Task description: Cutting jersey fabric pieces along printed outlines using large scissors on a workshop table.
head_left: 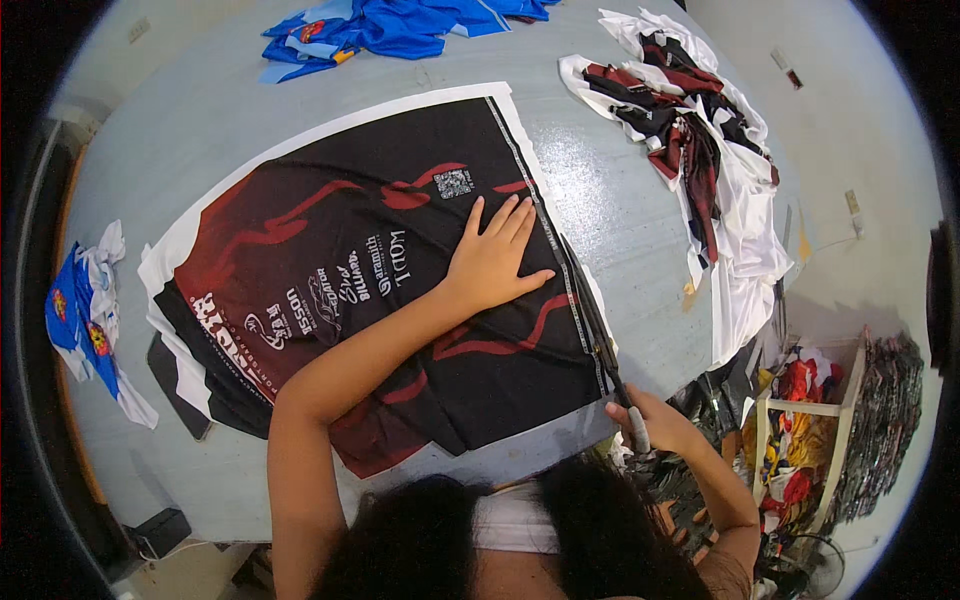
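A black and dark red printed fabric panel (370, 150) with white edging lies spread on the table, with more fabric layers under its left side. My left hand (490, 255) rests flat on the panel, palm down with fingers spread, near its right edge. By the table's front right edge, my right hand (665, 422) is closed around the grey handle of a pair of scissors (638, 432). Their long dark blades run up along the panel's right edge, beside a patterned strip. Whether the blades are parted is hard to make out.
The grey table (620, 215) carries bunched blue fabric (405, 30) at the back, white, black and red cloth (740, 255) at the right, and blue-white scraps (80, 310) at the left. A dark flat object (170, 375) lies beside the panel. Shelves (800, 407) with coloured cloth stand right.
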Demonstrator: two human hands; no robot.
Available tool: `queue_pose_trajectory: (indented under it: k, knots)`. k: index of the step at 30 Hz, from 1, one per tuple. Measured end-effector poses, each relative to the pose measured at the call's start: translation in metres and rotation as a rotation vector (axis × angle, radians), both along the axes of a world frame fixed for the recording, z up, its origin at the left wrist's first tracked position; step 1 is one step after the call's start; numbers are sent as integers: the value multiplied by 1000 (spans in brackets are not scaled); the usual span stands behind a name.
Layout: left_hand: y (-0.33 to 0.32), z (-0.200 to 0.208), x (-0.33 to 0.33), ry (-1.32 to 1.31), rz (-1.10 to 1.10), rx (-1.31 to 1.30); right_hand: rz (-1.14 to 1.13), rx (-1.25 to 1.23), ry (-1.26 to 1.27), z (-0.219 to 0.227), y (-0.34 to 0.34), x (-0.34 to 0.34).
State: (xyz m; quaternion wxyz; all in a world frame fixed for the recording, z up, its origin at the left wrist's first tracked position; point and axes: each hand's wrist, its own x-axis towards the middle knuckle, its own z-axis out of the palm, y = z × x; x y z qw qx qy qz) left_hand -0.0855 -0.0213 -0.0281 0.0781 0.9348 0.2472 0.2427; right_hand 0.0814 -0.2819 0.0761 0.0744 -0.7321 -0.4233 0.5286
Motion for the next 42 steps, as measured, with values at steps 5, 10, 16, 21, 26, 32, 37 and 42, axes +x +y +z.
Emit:
queue_pose_trajectory:
  k: [5, 10, 16, 21, 26, 32, 37, 42]
  knots:
    - [-1, 1, 0, 43, 0, -14, 34, -5, -41, -3, -2, 1]
    - [0, 4, 0, 81, -8, -26, 35, -10, -100, -7, -4, -1]
    - [0, 3, 0, 87, -3, -7, 53, -15, -128, -2, -1, -3]
    - [0, 3, -1, 68, -6, -13, 100, 109, -160, -7, -2, -5]
    - [0, 3, -1, 90, -9, -25, 145, 115, -155, -8, -4, -1]
    - [1, 1, 0, 84, -12, -26, 108, 4, -99, 1, 8, 1]
    - [0, 1, 0, 19, -11, -14, 130, -60, -180, 0, 15, -4]
    - [0, 1, -1, 68, -8, -17, 123, 7, -201, -6, 11, -6]
